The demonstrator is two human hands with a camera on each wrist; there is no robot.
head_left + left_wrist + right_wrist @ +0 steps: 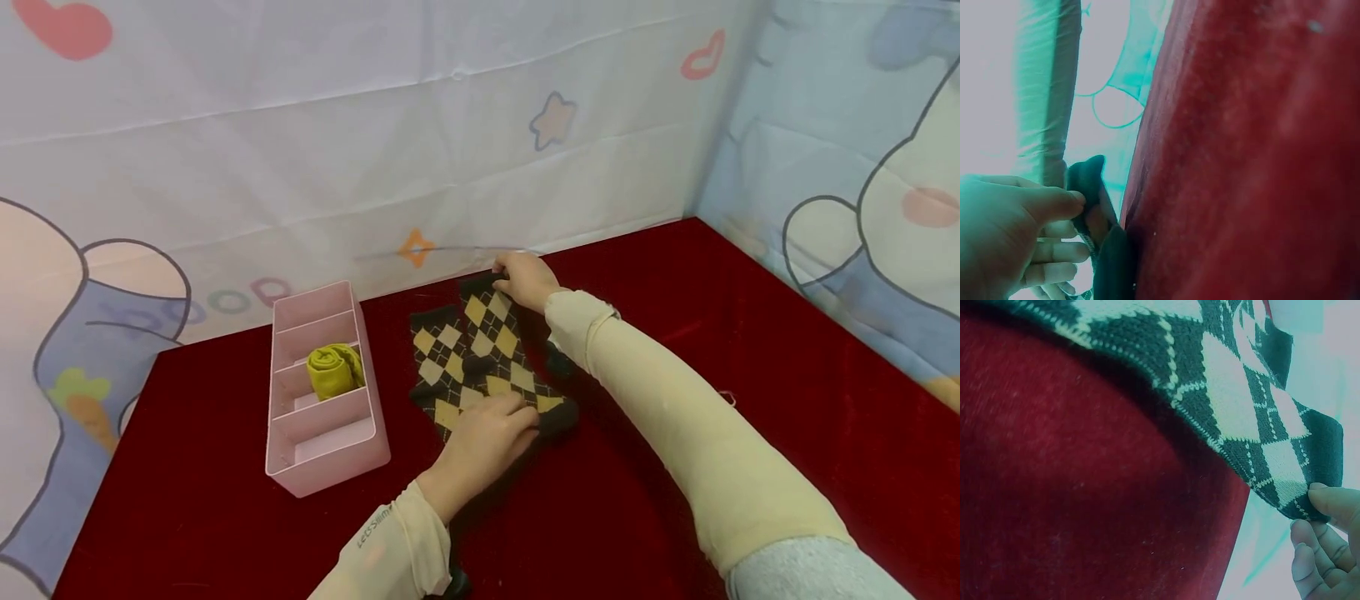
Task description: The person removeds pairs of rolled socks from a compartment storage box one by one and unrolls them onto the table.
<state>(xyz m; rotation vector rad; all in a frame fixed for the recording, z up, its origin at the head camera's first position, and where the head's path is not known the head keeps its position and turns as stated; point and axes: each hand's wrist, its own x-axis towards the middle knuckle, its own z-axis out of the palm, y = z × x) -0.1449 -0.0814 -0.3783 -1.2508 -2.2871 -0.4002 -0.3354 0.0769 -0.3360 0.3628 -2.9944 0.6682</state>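
Lying flat on the red cloth (675, 350) near the middle of the table, the argyle socks (480, 358) show black knit with yellow and cream diamonds, their cuffs toward twelve o'clock and their dark toes toward six. At the far end, the right hand (525, 279) pinches the cuff edge between thumb and fingers; the right wrist view shows that edge lifted a little off the cloth, with the fingertips (1329, 506) closed on its corner. At the near end, the left hand (487, 433) rests on the socks by the toe, and the left wrist view shows its thumb and curled fingers (1060, 250) gripping a dark fold of the knit. Both arms wear pale sleeves.

Just beside the socks, at nine o'clock from them, stands a pink divided box (352, 454) with its length running toward twelve. A rolled yellow-green sock (333, 369) sits in one of its middle compartments. Beyond the table, at twelve and three o'clock, hangs a pale cartoon-printed curtain (375, 125) with stars and hearts.
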